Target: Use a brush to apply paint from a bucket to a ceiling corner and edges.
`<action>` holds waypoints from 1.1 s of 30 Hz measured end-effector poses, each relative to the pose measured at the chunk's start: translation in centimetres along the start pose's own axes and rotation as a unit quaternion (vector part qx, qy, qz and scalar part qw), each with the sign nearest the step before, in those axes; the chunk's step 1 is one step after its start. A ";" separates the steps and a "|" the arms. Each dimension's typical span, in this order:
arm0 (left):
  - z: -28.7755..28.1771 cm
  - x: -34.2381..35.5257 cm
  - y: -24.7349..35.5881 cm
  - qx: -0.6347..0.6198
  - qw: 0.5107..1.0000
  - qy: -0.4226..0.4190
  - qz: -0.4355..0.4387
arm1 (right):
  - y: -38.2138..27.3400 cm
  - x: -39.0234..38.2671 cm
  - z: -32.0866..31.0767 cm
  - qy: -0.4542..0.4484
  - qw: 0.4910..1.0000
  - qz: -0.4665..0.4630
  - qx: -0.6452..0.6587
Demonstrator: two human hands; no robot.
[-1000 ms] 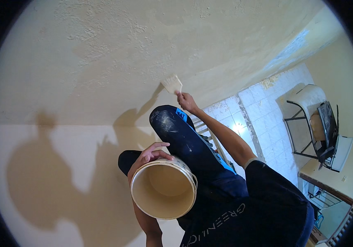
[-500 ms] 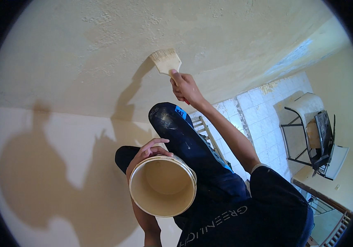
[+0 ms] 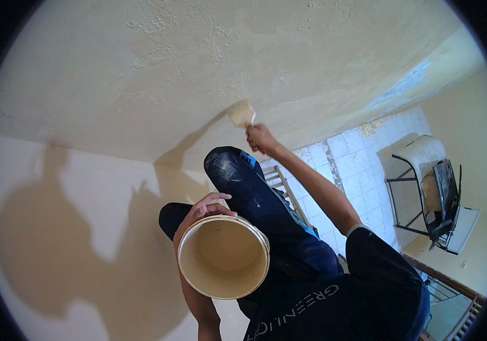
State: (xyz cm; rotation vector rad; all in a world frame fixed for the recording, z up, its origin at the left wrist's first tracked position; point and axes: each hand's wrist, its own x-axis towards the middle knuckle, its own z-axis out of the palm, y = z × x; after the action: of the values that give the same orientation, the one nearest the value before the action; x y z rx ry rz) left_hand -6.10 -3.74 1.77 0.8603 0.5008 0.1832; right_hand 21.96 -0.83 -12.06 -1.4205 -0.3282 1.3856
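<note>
My right hand [image 3: 259,138] grips a wide, pale brush [image 3: 241,112] by its handle, the bristles at the rough beige wall [image 3: 198,62], whose paint is blistered in patches. A shadow runs from the brush across the wall. My left hand [image 3: 203,209] holds a cream plastic bucket [image 3: 223,253] by its rim, fingers curled over the top edge. The bucket is coated pale inside and rests over my lap, beside my dark, paint-dusted knee [image 3: 223,170].
A smoother wall [image 3: 67,238] meets the rough one at left. Below are a wooden ladder [image 3: 289,193] and white floor tiles [image 3: 351,159]. At right stand a folded-looking metal-framed table [image 3: 417,150] with dark items on it, and a doorway [image 3: 448,292] at lower right.
The brush in my right hand moved upward in the picture half a second ago, then back down and slightly right. The bucket in my left hand stays nearly still, shifting slightly left.
</note>
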 end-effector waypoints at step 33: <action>0.5 -7.1 1.7 0.044 0.992 0.086 0.080 | 1.5 -1.0 -5.0 0.212 0.968 -0.117 -0.068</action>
State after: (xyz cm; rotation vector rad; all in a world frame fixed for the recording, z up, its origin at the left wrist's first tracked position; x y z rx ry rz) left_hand -11.95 -5.46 5.75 0.9768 0.6053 0.3866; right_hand 25.17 -4.60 -13.91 -1.6888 -0.3035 0.8548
